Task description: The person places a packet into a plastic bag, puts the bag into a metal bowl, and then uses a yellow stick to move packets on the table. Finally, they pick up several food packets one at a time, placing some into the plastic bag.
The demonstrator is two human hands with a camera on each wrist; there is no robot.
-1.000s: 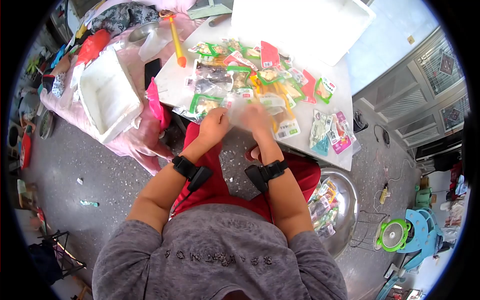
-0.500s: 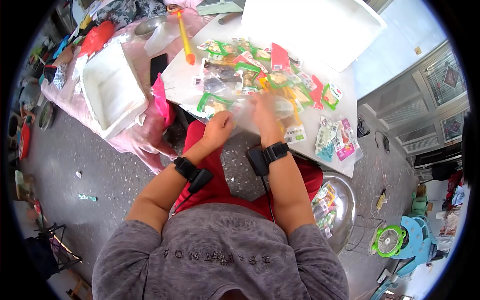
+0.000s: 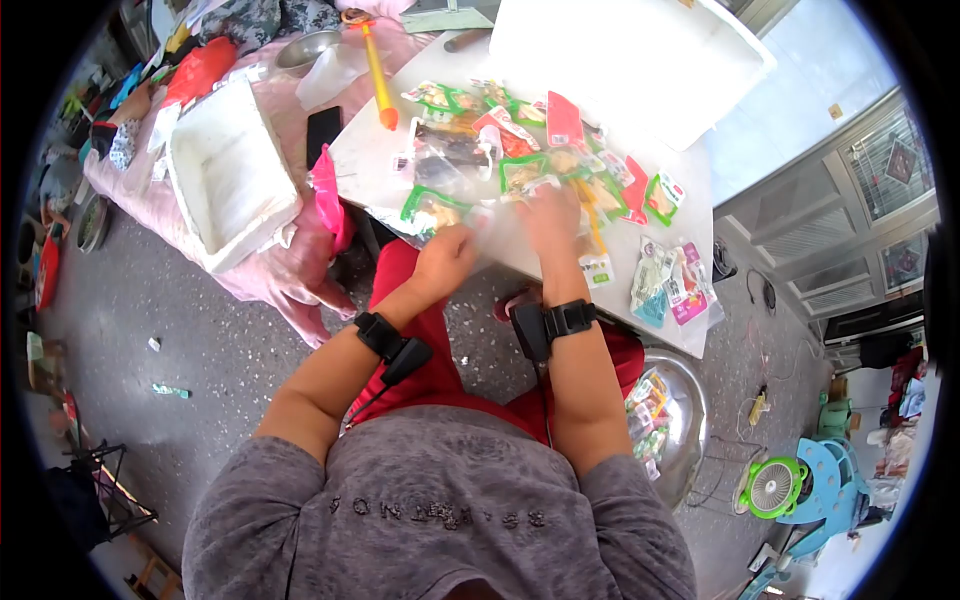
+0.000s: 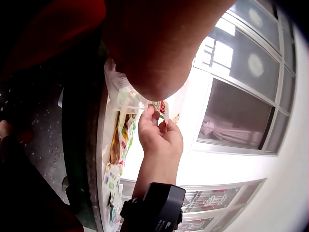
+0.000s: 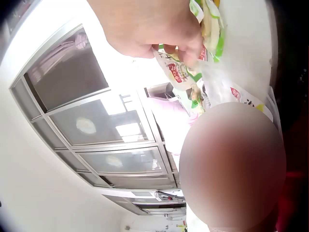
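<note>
My left hand [image 3: 447, 262] is at the table's near edge, its curled fingers gripping a clear plastic bag [image 4: 118, 87]. To its right, my right hand [image 3: 552, 222] pinches a snack packet [image 5: 175, 72], white with a red logo and green edging, between thumb and fingers. In the left wrist view the right hand [image 4: 161, 137] holds this packet up close to the bag's mouth. A green-edged packet [image 3: 425, 208] lies just beyond the left hand. Most of the left hand's fingers are hidden in the wrist views.
Several snack packets are spread over the white table [image 3: 370, 165], with a white foam box [image 3: 630, 60] behind them. More packets [image 3: 690, 285] lie at the right edge. A metal basin [image 3: 685, 400] with packets stands below; a foam tray [image 3: 225, 170] sits on the pink cloth at left.
My right hand has reached out over the pile and now pinches a packet. A green-edged packet there has shifted nearer, baring more of a red one. The left hand stays near the table edge.
</note>
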